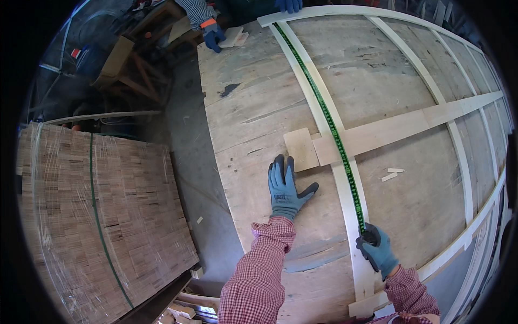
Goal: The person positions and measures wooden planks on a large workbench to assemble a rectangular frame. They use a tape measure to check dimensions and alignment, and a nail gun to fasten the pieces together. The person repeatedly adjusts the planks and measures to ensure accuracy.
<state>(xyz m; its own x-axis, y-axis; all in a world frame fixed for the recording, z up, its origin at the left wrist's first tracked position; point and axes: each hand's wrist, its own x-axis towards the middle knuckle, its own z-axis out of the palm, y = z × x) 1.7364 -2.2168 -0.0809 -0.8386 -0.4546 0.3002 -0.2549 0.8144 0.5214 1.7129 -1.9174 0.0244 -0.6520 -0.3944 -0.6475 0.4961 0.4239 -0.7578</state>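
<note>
In a blue and grey work glove, my left hand (pixel 286 186) lies spread on the plywood tabletop (pixel 248 146). Its fingertips are beside a small square wooden block (pixel 301 149) at the end of a long board (pixel 410 123). My right hand (pixel 376 247), gloved alike, is closed around a dark tape measure, its case mostly hidden by the fingers. The green tape blade (pixel 337 137) runs from there along a pale wooden slat (pixel 310 81) to the far rail (pixel 334 11), passing over the long board's end.
Another person's gloved hand (pixel 213 36) rests by thin wood pieces (pixel 233 38) at the far left corner; a second blue glove (pixel 290 5) touches the far rail. A strapped, wrapped stack of wood blocks (pixel 118 210) stands left. Wood scraps (pixel 392 174) lie inside the slatted frame.
</note>
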